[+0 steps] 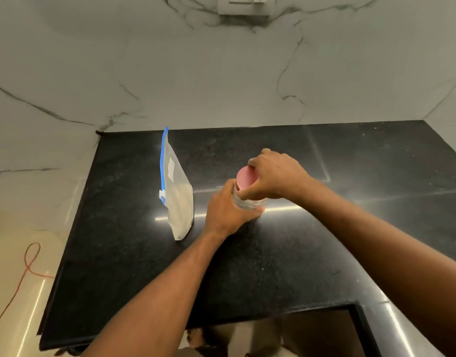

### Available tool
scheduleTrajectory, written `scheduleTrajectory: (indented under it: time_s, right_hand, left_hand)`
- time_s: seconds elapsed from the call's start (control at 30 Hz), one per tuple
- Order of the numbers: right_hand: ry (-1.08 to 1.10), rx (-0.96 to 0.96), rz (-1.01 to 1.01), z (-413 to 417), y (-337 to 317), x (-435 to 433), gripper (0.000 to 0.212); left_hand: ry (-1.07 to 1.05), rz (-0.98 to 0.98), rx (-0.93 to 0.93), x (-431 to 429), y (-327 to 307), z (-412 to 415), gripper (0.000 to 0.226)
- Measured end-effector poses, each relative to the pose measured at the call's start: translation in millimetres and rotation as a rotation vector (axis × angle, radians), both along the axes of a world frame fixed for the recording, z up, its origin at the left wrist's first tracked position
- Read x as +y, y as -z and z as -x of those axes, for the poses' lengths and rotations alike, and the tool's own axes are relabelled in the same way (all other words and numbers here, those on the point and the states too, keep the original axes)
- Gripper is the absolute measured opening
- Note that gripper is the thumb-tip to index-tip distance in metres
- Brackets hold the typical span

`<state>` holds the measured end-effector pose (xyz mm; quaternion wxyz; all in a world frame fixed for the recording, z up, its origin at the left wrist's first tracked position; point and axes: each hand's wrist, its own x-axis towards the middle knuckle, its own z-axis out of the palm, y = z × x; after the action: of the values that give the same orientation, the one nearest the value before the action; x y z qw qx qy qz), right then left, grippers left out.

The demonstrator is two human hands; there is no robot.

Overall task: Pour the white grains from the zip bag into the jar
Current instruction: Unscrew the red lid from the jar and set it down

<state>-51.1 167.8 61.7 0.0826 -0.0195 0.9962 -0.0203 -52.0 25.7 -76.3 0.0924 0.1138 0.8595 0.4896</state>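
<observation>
A clear zip bag (176, 199) with a blue zipper strip stands upright on the black counter (124, 266), its lower part filled with white grains. To its right stands a clear jar (248, 203) with a pink lid (243, 179). My left hand (225, 211) wraps around the jar's body from the left. From above and the right, my right hand (276, 176) grips the pink lid with its fingers around the rim. Most of the jar is hidden by both hands.
A marble wall rises behind the counter, with a socket plate (243, 3) at the top. The counter's left edge drops to a pale floor with an orange cable (28, 264). A cut-out in the counter front (324, 331) lies near me.
</observation>
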Motion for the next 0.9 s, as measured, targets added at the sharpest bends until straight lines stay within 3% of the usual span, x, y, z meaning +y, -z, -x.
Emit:
scheduleTrajectory:
  time_s: [0.17, 0.23, 0.3, 0.37, 0.47, 0.53, 0.67, 0.73, 0.8, 0.83, 0.9]
  right_hand:
    - [-0.197, -0.180, -0.032, 8, -18, 0, 0.081]
    - [-0.321, -0.289, -0.058, 11, -24, 0, 0.077]
    - [-0.346, -0.381, 0.040, 12, -31, 2, 0.067]
    - [-0.267, -0.348, 0.119, 13, -33, 2, 0.070]
    - [-0.172, -0.161, -0.250, 11, -21, -2, 0.091]
    - [-0.208, -0.140, -0.363, 9, -13, -5, 0.083]
    - [-0.367, -0.291, -0.207, 19, -20, -4, 0.059]
    - [-0.533, -0.363, -0.160, 21, -26, -3, 0.054]
    - [-0.567, -0.402, 0.024, 20, -32, -1, 0.036]
    - [-0.535, -0.349, 0.071, 21, -33, 1, 0.034]
    - [-0.415, -0.165, -0.077, 25, -32, 5, 0.061]
  left_hand:
    - [0.097, -0.012, 0.027, -2, -1, 4, 0.082]
    - [0.148, -0.005, 0.030, -3, -1, 8, 0.093]
    - [0.181, 0.017, 0.033, -3, 0, 12, 0.092]
    - [0.184, 0.012, 0.051, -2, 3, 14, 0.087]
    - [0.125, 0.002, 0.057, 0, 4, 14, 0.078]
    - [0.117, 0.030, 0.060, 2, 2, 14, 0.080]
    - [0.131, 0.022, 0.026, 3, 5, 17, 0.080]
    - [0.142, 0.058, 0.022, 3, 6, 19, 0.070]
    - [0.173, 0.060, 0.029, 4, 6, 20, 0.059]
    - [0.172, 0.036, 0.036, 4, 5, 20, 0.057]
    - [0.128, -0.012, 0.058, 5, 2, 19, 0.065]
